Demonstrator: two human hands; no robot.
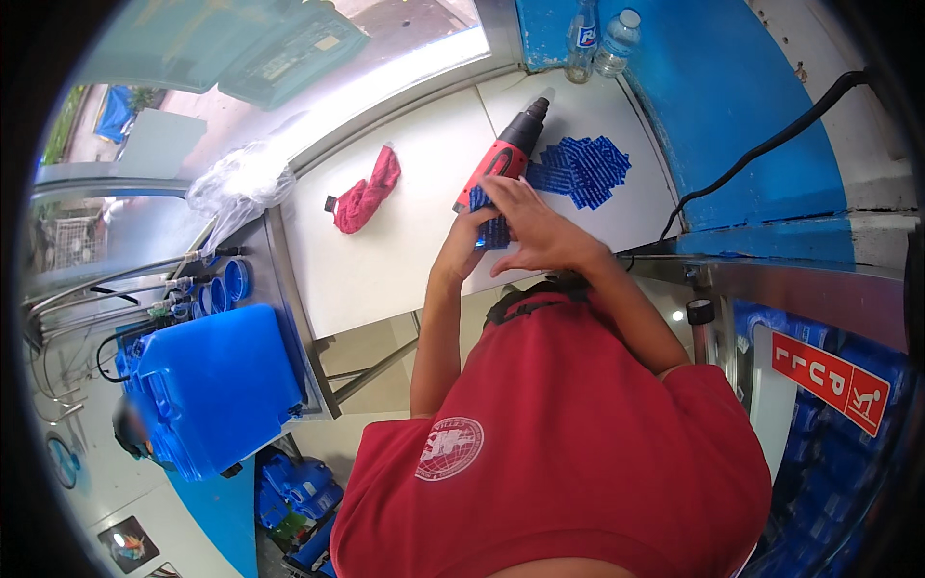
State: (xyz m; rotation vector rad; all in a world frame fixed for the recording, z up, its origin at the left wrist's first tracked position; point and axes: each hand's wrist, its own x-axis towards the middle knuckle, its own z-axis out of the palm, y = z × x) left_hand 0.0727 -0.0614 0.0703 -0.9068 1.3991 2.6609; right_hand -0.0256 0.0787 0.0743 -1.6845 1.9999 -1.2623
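Note:
My left hand (457,252) is closed on a small stack of blue printed plastic bands (493,233), held low over the white table. From the other side my right hand (536,227) curves round the same stack, its fingers over the top end and its thumb lower down. Just beyond my hands lies a red and black heat gun (503,154), its dark nozzle pointing away. A loose pile of flat blue bands (586,170) is spread to the right of it. The hands partly hide the heat gun's rear end and the held stack.
A crumpled red cloth (364,197) lies on the white table (405,260). Two clear bottles (599,48) stand at the far corner. A black cord (761,146) hangs along the right. Left are a thin plastic bag (243,187), a big blue jug (224,380) and another person (129,430).

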